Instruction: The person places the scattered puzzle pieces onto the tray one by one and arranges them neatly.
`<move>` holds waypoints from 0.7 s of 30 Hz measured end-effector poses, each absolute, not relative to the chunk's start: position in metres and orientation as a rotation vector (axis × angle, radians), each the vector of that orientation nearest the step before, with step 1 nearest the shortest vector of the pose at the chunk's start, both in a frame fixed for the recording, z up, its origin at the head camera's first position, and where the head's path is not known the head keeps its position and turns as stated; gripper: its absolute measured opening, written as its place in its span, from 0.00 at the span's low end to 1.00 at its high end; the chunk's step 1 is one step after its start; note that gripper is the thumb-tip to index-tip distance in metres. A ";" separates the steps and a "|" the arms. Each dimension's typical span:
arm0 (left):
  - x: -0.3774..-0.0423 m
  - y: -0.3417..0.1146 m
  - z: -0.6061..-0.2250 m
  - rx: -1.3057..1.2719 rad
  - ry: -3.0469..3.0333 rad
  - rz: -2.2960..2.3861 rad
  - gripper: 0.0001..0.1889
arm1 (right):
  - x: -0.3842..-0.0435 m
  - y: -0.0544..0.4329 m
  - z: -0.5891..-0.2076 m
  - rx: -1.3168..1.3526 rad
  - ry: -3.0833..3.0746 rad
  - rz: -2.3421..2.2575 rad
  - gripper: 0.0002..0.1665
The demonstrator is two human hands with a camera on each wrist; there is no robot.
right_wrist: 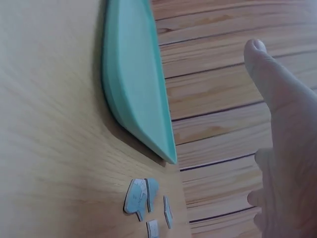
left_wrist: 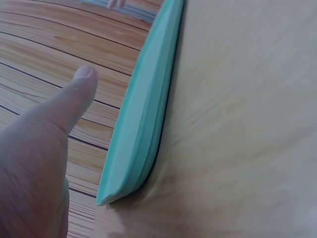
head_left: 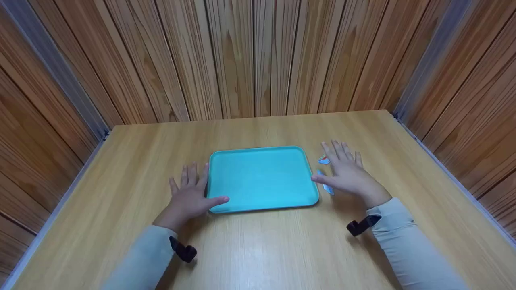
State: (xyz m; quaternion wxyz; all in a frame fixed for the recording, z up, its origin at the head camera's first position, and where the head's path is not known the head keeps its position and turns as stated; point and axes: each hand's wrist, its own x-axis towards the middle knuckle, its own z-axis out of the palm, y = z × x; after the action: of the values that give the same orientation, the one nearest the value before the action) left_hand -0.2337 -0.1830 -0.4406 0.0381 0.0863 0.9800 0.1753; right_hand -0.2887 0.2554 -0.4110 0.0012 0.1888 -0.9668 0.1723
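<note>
Left hand [head_left: 191, 199] and right hand [head_left: 348, 173] are spread at the tray [head_left: 264, 179], empty; flat pieces [right_wrist: 134, 196] near the right one probably need gentle edge pinching.

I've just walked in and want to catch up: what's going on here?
A person is reaching bare-handed over a table where a turquoise tray lies flat. The left grip hovers, spread open, at the tray's left end. The right grip, also open, hovers by the right end, near some flat blue pieces that lie on the table beside the tray. Neither grip holds anything at this moment.
</note>
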 end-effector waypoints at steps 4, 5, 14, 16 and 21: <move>-0.232 -0.182 -0.441 0.267 2.986 0.567 0.63 | -0.297 0.260 -0.419 0.554 -2.996 0.600 0.63; -0.232 -0.181 -0.442 0.272 2.980 0.576 0.64 | -0.300 0.262 -0.422 0.535 -2.983 0.621 0.61; -0.233 -0.173 -0.455 0.251 2.916 0.636 0.68 | -0.322 0.270 -0.449 0.351 -2.876 0.786 0.53; -0.234 -0.171 -0.457 0.257 2.901 0.653 0.69 | -0.326 0.271 -0.454 0.312 -2.868 0.810 0.53; -0.233 -0.169 -0.462 0.271 2.885 0.685 0.72 | -0.333 0.269 -0.461 0.236 -2.861 0.848 0.50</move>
State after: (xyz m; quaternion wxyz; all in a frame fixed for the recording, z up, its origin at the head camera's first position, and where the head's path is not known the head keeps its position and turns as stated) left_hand -0.2327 -0.1693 -0.4623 0.0818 0.0905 0.9657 0.2294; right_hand -0.3334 0.2693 -0.4611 0.0741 0.0785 -0.9532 0.2826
